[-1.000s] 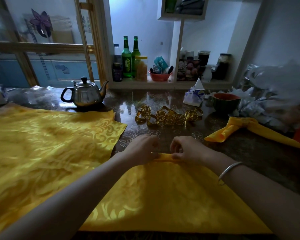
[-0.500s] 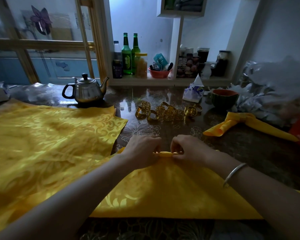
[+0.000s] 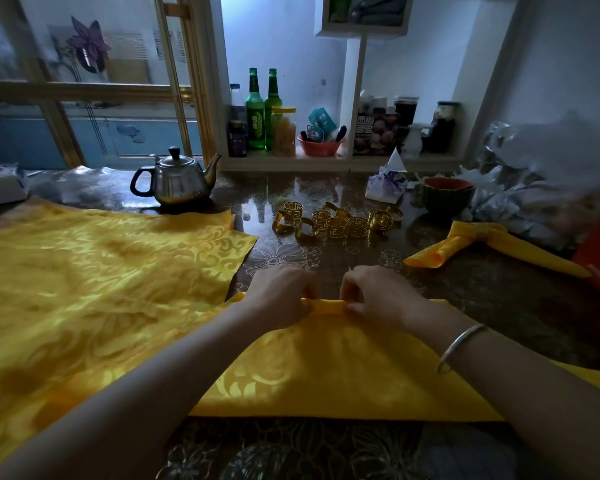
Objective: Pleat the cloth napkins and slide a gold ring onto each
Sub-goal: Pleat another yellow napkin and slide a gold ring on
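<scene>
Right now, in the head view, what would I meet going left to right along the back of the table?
teapot → gold rings → bowl → plastic bags

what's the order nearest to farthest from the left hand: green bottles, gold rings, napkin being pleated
1. napkin, gripped by the left hand itself
2. gold rings, just beyond, slightly right
3. green bottles, far back, straight ahead
</scene>
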`<state>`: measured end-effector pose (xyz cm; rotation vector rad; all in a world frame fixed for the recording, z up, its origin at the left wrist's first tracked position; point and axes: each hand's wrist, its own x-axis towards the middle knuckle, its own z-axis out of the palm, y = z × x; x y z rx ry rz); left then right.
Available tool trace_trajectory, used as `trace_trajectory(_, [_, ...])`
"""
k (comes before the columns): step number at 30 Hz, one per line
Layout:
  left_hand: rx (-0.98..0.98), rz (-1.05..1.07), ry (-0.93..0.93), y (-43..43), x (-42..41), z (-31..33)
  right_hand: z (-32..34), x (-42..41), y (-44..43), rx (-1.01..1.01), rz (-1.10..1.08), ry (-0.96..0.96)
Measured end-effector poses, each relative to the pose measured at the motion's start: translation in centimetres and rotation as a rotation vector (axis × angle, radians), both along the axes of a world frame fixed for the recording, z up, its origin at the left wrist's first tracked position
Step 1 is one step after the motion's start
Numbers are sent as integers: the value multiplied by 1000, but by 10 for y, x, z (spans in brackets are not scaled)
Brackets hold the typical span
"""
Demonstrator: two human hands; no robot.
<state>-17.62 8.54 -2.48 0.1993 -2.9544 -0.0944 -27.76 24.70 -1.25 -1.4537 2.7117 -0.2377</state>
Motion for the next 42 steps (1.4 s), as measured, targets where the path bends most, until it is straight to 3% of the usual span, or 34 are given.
trace_trajectory(4, [46,-36,65,6,9,-3,-1,5,4,3,23,3])
trace_trajectory(10, [143,-40,-26,9,21,-3,-2,5,13,-30,22,-174])
trace_trajectory(15, [170,33,-53,7,18,-1,-2,7,11,-38,1,-158])
trace_trajectory(24, [-28,-48,76,18,32,2,2,19,14,14,51,4])
trace_trajectory(27, [-91,-101,132,23,41,-4,0,23,18,25,65,-38])
trace_trajectory(31, [58,-128,93,20,45,-11,-1,22,24,-38,57,-203])
trace_trajectory(35, [268,-114,63,10,45,-13,0,21,27,-62,42,-232])
trace_trajectory(42, [261,-47,32,9,41,-7,1,33,20,90,35,29])
